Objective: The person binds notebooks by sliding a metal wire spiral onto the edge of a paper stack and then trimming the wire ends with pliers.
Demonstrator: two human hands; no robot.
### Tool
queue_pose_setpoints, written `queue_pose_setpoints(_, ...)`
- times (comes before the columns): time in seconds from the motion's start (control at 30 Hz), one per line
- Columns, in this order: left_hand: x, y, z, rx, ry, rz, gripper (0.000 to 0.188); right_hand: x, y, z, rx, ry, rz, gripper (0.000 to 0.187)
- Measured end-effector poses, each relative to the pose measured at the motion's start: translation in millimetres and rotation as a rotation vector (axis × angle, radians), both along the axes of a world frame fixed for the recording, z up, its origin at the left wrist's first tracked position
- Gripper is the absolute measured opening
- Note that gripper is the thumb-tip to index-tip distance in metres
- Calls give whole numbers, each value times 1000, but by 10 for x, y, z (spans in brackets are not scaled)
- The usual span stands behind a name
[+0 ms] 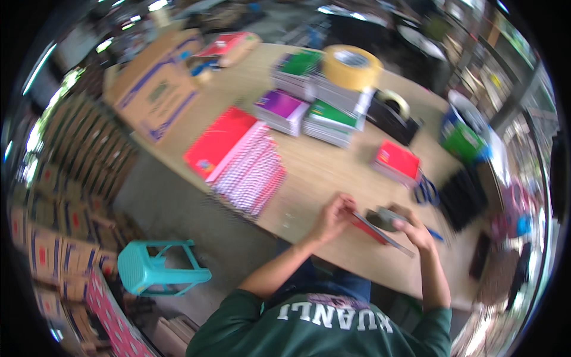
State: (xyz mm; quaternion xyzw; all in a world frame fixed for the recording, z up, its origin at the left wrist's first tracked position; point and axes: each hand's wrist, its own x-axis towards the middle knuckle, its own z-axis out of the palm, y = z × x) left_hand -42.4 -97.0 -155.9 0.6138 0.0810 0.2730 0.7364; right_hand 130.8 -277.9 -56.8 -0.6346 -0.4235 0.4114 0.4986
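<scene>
Near the front edge of the table, my left hand (336, 218) pinches the upper left end of a thin red-covered notebook (373, 231), which is tilted on edge. On its other side, my right hand (414, 228) is closed around a dark grey object (383, 219); blur hides its kind. A stack of small red notebooks (397, 162) lies just beyond my hands. To the left, a large pile of red spiral notebooks (229, 149) is fanned toward me. Blue-handled scissors (426, 191) rest right of the small red stack.
Purple (282, 108) and green notebook stacks (331, 119) stand mid-table, with a yellow tape roll (352, 66) on top. Behind the scissors sits a black tape dispenser (392, 116). A cardboard box (157, 92) is at the far left; a turquoise stool (157, 268) stands on the floor.
</scene>
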Motion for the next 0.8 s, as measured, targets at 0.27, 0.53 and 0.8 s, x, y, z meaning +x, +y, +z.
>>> queue_pose_setpoints(0.27, 110, -34, 66, -75, -30, -74, 48, 84, 12, 4, -160, -412, 51, 57)
queue_pose_setpoints(0.53, -151, 41, 331, -205, 23, 24, 72, 44, -810, -252, -210, -1081, -605, 52)
queue_pose_setpoints(0.8, -151, -108, 649, -196, 89, -52, 79, -99, -1074, -446, -43, -1214, -672, 45)
